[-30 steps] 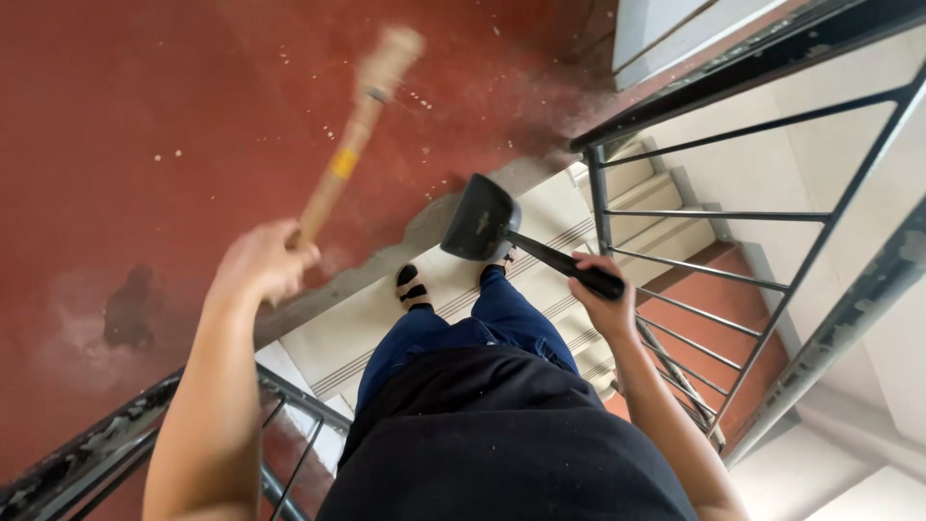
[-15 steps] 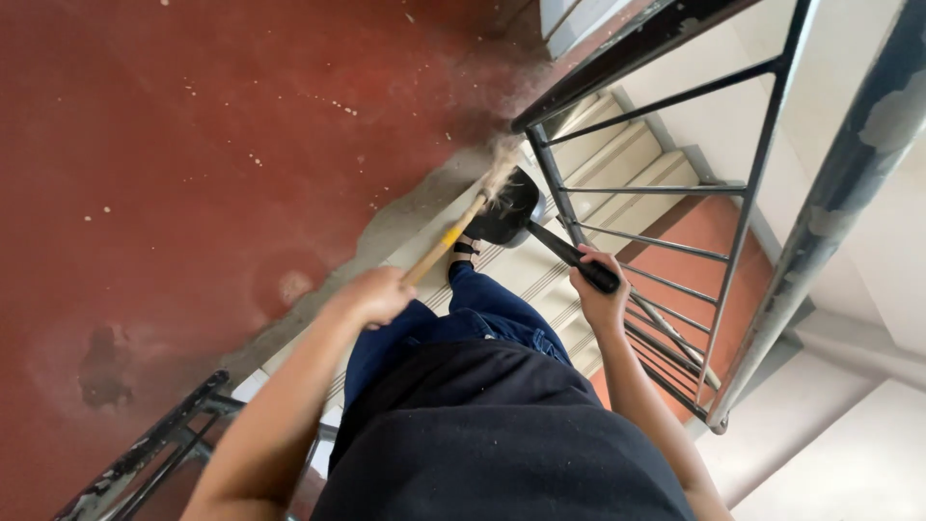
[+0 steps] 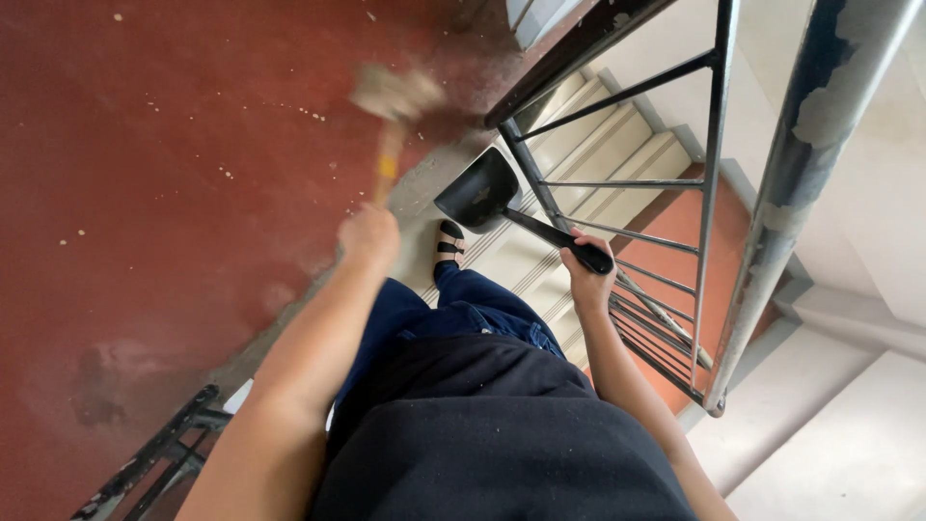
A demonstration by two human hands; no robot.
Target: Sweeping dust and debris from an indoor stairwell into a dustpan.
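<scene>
The left hand (image 3: 369, 236) is clenched round a hand brush (image 3: 394, 125), its bristle head motion-blurred above the red landing floor (image 3: 164, 174). The right hand (image 3: 585, 275) grips a black dustpan (image 3: 479, 190) by its handle, beside the stair railing (image 3: 709, 145).

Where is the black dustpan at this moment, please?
In the head view, the dustpan is centre frame, held by the right hand, beside the railing and above the sandalled foot.

Item count:
- Hands: 2, left hand (image 3: 369, 234), right hand (image 3: 586, 273).
- Brush (image 3: 391, 121): 1, blurred.
- Black dustpan (image 3: 480, 190): 1.
- Sandalled foot (image 3: 448, 241): 1 visible.
- Metal stair railing (image 3: 709, 183): 1 beside stairs.
</scene>
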